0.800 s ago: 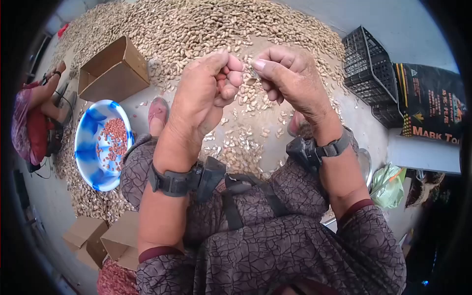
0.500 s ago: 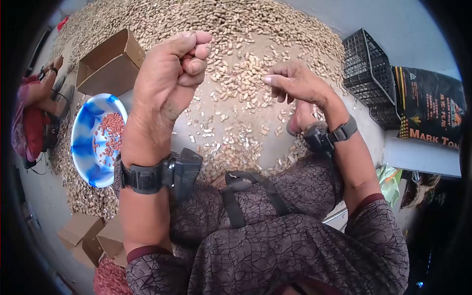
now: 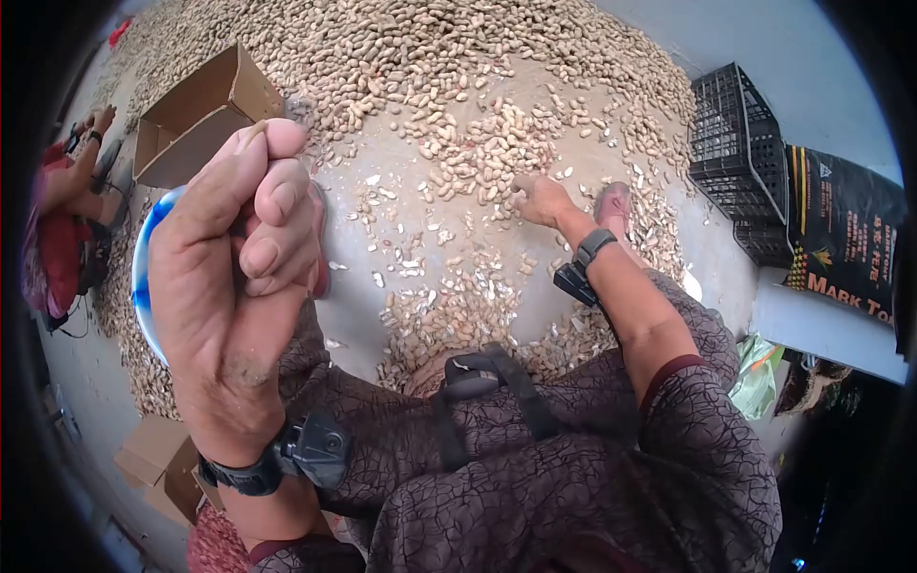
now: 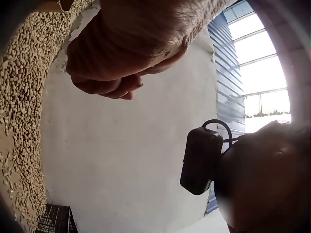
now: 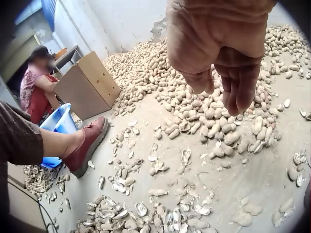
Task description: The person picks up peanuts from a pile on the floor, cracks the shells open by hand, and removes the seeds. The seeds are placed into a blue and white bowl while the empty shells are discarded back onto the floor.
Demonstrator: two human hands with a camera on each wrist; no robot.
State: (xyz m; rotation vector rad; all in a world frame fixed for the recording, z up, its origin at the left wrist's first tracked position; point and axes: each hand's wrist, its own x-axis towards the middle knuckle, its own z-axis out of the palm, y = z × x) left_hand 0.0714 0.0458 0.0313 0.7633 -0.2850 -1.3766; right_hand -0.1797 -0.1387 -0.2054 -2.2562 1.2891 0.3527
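My left hand (image 3: 234,229) is raised at left in the head view, palm side up, its fingers curled. Thumb and forefinger press together with a thin brown bit at their tips, and reddish peanut kernels (image 3: 250,225) show partly inside the curled fingers. My right hand (image 3: 546,202) reaches down at the near edge of the loose unshelled peanuts (image 3: 482,158). In the right wrist view the right hand (image 5: 221,53) hangs just above or at the peanuts (image 5: 218,128), fingers loosely extended downward; no held thing shows.
A large peanut heap (image 3: 420,33) spreads along the wall. Shells (image 3: 458,301) litter the floor near the feet. At left are a cardboard box (image 3: 196,134), a blue-and-white basin (image 3: 143,277) and a seated person (image 3: 67,220); at right, black crates (image 3: 740,153) and a black sack (image 3: 845,239).
The hands have moved apart from close together. My left hand has come left and nearer the camera, partly covering the basin; my right hand has lowered to the peanuts.
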